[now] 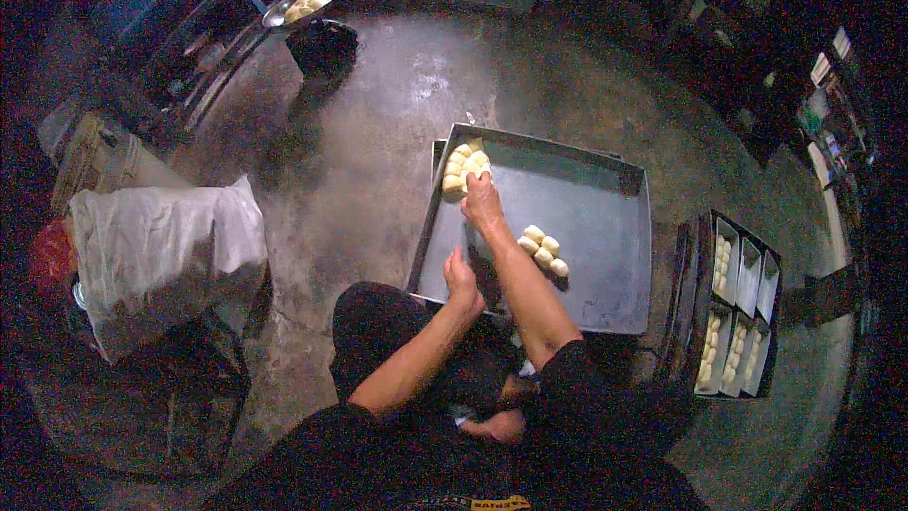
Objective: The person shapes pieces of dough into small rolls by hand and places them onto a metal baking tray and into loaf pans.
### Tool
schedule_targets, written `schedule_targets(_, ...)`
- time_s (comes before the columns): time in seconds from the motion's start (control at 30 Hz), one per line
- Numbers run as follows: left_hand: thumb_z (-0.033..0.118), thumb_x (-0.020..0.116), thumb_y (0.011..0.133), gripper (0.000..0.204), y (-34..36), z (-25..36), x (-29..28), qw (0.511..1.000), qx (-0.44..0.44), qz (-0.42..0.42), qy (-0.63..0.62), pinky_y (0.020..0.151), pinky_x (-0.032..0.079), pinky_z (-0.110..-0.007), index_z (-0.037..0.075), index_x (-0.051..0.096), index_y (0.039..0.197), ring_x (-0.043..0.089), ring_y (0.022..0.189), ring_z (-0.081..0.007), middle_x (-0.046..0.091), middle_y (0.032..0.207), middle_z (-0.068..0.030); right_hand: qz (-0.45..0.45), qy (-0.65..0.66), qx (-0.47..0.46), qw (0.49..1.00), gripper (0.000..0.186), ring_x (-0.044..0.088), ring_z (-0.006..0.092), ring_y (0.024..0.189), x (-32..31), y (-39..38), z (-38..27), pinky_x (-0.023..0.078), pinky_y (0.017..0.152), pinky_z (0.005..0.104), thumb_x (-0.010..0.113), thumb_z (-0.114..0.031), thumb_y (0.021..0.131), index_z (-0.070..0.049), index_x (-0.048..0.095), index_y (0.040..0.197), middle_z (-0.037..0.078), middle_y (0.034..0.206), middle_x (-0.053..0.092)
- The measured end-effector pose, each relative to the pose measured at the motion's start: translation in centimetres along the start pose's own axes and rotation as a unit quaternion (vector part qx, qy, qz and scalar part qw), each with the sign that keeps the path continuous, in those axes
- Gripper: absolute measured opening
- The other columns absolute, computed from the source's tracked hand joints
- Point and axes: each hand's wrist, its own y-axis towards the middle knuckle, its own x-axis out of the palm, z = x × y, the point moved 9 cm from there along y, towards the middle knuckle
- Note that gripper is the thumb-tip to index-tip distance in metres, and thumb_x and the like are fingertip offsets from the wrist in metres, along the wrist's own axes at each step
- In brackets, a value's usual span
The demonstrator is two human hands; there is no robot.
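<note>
A wide grey metal tray (586, 227) lies in front of me, slightly turned. In its far left corner sits a cluster of pale dough pieces (460, 165), packed side by side. My right hand (482, 201) reaches over the tray, its fingers closed on a dough piece at the cluster's near right edge; the fingertips are partly hidden. My left hand (461, 282) is held up at the tray's near left edge, fingers loosely extended and holding nothing. A second small group of dough balls (543, 249) lies near the tray's middle, right of my right forearm.
At the right stands a dark rack of narrow metal loaf tins (747, 274), several holding rows of dough pieces. A round metal bowl of dough (301, 8) rests at the far left. Whitish sheeting (170, 255) covers something on the left, with a pale bucket (109, 166) behind it.
</note>
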Motion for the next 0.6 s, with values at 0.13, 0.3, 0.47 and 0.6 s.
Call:
schedule_targets(0.13,0.039,0.043,0.095,0.045,-2.4,1.4,1.9,0.998,-0.053,-0.037,-0.025,0.091,0.042,-0.038,-0.001,0.050,0.115,0.052,0.103,-0.0220,0.053,0.110,-0.0131,-0.149,0.090,0.005,0.985,0.028,0.064,0.0291,0.076,-1.4,-2.8,2.2,0.051,0.070,0.0393,0.074,-0.022,0.065,-0.002,0.065,0.084,0.016,0.077,0.065)
schedule_targets(0.3,0.040,0.050,0.094,0.045,-4.2,3.0,4.4,0.984,-0.043,-0.163,-0.064,0.089,0.046,-0.036,0.001,0.049,0.115,0.052,0.106,-0.0225,0.052,0.110,-0.0121,-0.266,0.369,0.117,0.883,0.021,0.063,0.0148,0.078,-8.7,-10.2,1.6,0.051,0.068,0.0289,0.069,-0.018,0.081,-0.002,0.064,0.093,0.007,0.083,0.067)
schedule_targets(0.47,0.036,0.058,0.092,0.047,-7.6,1.5,7.0,0.940,-0.117,-0.317,-0.047,0.090,0.049,-0.036,-0.001,0.047,0.119,0.054,0.108,-0.0237,0.050,0.117,-0.0149,-0.130,0.326,0.081,0.933,0.026,0.064,0.0165,0.084,-16.6,-13.4,2.0,0.052,0.073,0.0305,0.069,-0.010,0.080,-0.002,0.062,0.104,0.008,0.093,0.067)
schedule_targets(0.6,0.018,0.066,0.088,0.037,-9.1,3.4,8.4,0.916,-0.043,-0.399,0.005,0.087,0.051,-0.034,-0.004,0.055,0.116,0.059,0.102,-0.0207,0.059,0.112,-0.0131,-0.173,0.304,0.115,0.930,0.043,0.062,0.0146,0.090,-19.2,-15.3,0.9,0.051,0.081,0.0286,0.071,-0.004,0.076,-0.001,0.057,0.116,0.008,0.102,0.064)
